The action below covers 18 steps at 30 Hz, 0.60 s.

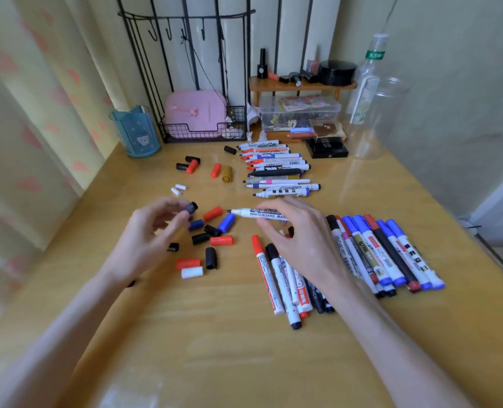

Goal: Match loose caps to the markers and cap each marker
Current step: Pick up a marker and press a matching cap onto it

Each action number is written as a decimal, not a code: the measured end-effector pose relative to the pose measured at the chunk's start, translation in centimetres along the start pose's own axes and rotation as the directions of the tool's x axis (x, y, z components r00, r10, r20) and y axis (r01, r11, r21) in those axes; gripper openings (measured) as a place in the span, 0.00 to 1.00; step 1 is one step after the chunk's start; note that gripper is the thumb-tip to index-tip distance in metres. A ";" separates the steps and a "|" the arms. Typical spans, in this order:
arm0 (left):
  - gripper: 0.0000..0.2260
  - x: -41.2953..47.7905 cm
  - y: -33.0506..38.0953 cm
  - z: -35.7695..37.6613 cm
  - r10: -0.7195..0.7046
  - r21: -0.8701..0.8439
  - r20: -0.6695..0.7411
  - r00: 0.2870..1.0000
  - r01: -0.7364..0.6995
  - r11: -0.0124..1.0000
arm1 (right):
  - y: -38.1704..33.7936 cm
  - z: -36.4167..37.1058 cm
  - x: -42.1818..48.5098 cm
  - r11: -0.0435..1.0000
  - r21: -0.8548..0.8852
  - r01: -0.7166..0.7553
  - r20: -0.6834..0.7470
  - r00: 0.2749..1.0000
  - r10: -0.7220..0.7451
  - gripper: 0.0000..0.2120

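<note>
My right hand (297,231) grips an uncapped white whiteboard marker (250,213) with its dark tip pointing left. My left hand (156,228) pinches a black cap (192,207) just left of that tip, its opening facing the marker. Several loose caps (212,240) in red, blue, black and white lie on the wooden desk (214,348) between and below my hands. Further caps (203,169) sit farther back. A row of uncapped markers (279,169) lies at the back centre. Capped markers (385,254) lie to the right, and more capped markers (285,284) lie under my right wrist.
A blue cup (136,132) stands back left beside a wire rack holding a pink case (195,113). A small wooden shelf (300,85), a clear storage box (300,113), a black box (326,148) and clear bottles (368,95) crowd the back right. The desk edge runs along the right.
</note>
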<state>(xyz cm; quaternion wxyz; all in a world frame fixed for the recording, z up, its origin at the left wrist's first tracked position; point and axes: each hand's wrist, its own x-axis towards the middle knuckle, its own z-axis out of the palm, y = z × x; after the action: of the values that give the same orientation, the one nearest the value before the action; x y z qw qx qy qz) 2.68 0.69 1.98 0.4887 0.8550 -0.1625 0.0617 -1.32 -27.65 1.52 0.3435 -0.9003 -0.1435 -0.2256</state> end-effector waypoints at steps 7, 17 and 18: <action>0.08 -2.7 1.2 1.8 0.041 -0.097 -0.021 0.999 -0.043 0.994 | -0.3 -0.2 -0.1 0.989 0.142 -0.035 0.064 0.998 0.026 0.13; 0.09 -2.9 0.7 2.1 0.062 -0.097 0.028 0.998 -0.059 0.993 | -0.7 -0.7 -0.1 0.978 0.190 -0.090 0.158 0.986 0.060 0.12; 0.09 -3.0 0.6 2.1 0.067 -0.092 0.036 0.997 -0.064 0.994 | -0.8 -0.6 -0.1 0.978 0.189 -0.088 0.162 0.985 0.058 0.12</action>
<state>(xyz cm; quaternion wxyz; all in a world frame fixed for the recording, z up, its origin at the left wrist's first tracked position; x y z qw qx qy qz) -0.42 -0.74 0.61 0.5215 0.8271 -0.2026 0.0535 -1.96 -27.53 2.31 0.4260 -0.8818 -0.1579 -0.1267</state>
